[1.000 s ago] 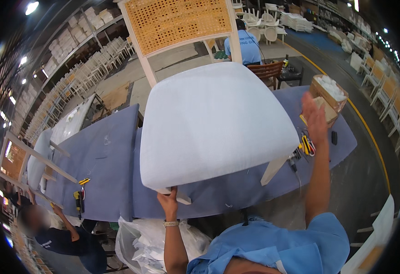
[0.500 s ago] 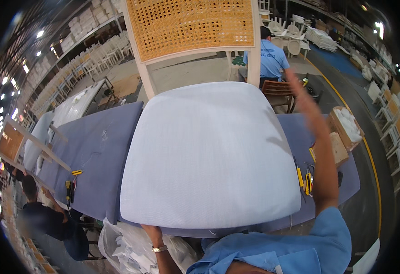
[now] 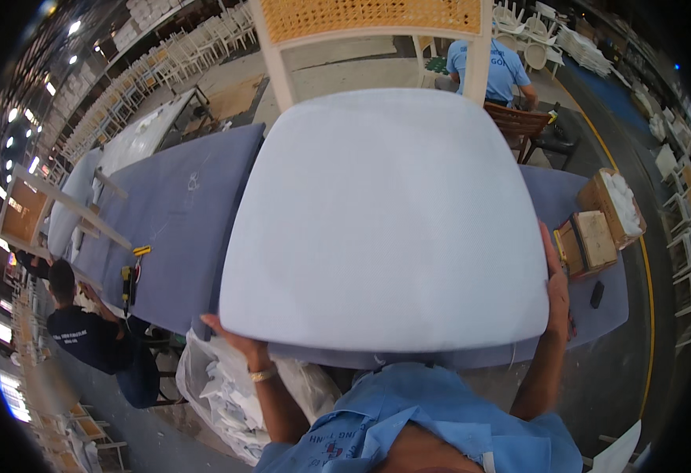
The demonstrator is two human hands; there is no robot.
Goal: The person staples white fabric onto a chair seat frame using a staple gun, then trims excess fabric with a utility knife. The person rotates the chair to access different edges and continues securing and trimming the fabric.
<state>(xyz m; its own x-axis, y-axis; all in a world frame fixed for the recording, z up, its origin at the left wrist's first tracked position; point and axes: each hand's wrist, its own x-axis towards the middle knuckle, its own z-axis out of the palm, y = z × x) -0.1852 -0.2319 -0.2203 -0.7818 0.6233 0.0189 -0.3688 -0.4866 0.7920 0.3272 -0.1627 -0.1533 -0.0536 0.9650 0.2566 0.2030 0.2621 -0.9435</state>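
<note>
A chair with a pale, padded seat (image 3: 385,221) fills the middle of the view, and its cane backrest (image 3: 369,17) rises at the far side. My left hand (image 3: 239,343) grips the seat's near left corner, with its fingers partly hidden underneath. Along the right edge of the seat, my right hand (image 3: 555,292) is closed around the side, its fingers pointing away from me and partly out of sight. The chair is over a purple-grey padded work table (image 3: 184,213).
At right on the table are cardboard boxes (image 3: 595,240) and a small black object (image 3: 597,295). A yellow-and-black tool (image 3: 128,285) lies left. A co-worker (image 3: 85,323) handles another chair (image 3: 70,209); a second person (image 3: 503,71) sits beyond. A plastic bag (image 3: 211,386) hangs below.
My right hand has come down from above the right side onto the seat's right edge. My left hand has shifted to the near left corner. The view has tilted downward.
</note>
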